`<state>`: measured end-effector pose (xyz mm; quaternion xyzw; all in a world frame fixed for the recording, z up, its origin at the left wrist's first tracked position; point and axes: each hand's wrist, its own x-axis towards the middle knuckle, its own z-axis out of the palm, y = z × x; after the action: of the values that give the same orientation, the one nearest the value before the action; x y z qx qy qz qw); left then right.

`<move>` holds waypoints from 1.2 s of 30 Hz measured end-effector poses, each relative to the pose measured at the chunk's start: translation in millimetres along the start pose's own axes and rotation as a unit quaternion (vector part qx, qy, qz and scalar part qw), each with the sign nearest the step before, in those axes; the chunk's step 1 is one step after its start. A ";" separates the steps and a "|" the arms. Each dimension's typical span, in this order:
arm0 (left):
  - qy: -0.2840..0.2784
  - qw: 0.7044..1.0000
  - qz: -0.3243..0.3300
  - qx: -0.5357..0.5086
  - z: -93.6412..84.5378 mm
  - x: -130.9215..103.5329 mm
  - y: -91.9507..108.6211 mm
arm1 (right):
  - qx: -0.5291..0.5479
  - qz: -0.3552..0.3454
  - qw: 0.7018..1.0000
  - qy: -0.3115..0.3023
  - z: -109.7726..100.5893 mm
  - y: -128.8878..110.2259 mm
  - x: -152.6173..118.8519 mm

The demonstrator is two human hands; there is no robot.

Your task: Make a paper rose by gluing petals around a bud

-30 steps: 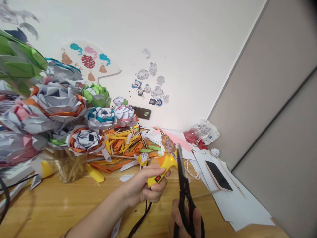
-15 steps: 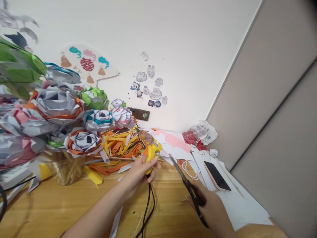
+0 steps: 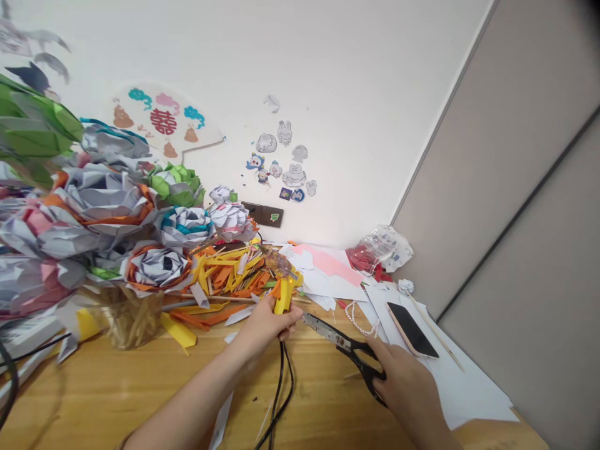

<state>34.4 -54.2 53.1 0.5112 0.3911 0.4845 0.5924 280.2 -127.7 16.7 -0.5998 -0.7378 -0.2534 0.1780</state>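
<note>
My left hand (image 3: 274, 320) is closed around a yellow glue gun (image 3: 284, 294), whose black cord (image 3: 282, 381) trails down toward me over the wooden table. Black-handled scissors (image 3: 344, 342) are in my right hand (image 3: 407, 384), their blades together and pointing left. The blade tip lies close to my left thumb; whether they touch I cannot tell. Just beyond the glue gun is a heap of yellow and orange folded paper strips (image 3: 229, 272). A string of white beads (image 3: 359, 322) rests behind the scissors.
Many folded paper flowers (image 3: 159, 265) crowd the left, over a clear container of sticks (image 3: 129, 322). To the right, a phone (image 3: 412, 330) and a thin stick (image 3: 435, 331) lie on white paper sheets (image 3: 473, 394). A plastic bag with red contents (image 3: 377, 250) sits against the wall.
The scissors have swung from pointing steeply upward to a flatter angle, their tip moving down and left toward my left hand. The glue gun has shifted slightly.
</note>
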 end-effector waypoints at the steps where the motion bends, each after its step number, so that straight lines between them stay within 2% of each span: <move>1: 0.008 1.000 0.002 0.000 0.0 0.1 0.5 | -0.003 -0.001 1.000 -0.001 -1.1 -0.9 0.8; 6: 0.036 0.999 0.002 0.002 -3.9 3.0 -0.2 | -0.013 0.010 1.000 -0.026 -4.7 -4.8 5.0; 15: -0.019 1.000 0.006 -0.008 -5.8 4.4 -2.7 | 0.043 0.079 0.996 0.014 6.0 7.8 -6.7; 19: -0.044 0.997 0.001 -0.059 -4.1 1.7 -1.3 | 0.143 0.108 0.984 -0.026 5.0 -4.9 -9.1; 23: -0.050 0.995 -0.001 -0.090 -2.2 0.6 -1.5 | 0.250 0.130 0.956 -0.088 -0.2 -25.5 -3.6; 27: -0.065 0.991 0.003 -0.113 1.5 0.2 -2.8 | 0.294 0.163 0.936 -0.106 -3.6 -39.0 0.8; 31: -0.091 0.979 -0.020 -0.181 6.1 -2.4 -2.8 | 0.307 0.155 0.934 -0.096 -1.6 -43.8 1.3; 36: -0.090 0.957 -0.080 -0.263 7.5 -7.2 -2.8 | 0.288 0.137 0.947 -0.040 5.2 -47.1 1.6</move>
<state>40.5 -62.8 51.4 0.3456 0.2345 0.4732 0.7756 234.1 -130.6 5.9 -0.6278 -0.6968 0.0212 0.3462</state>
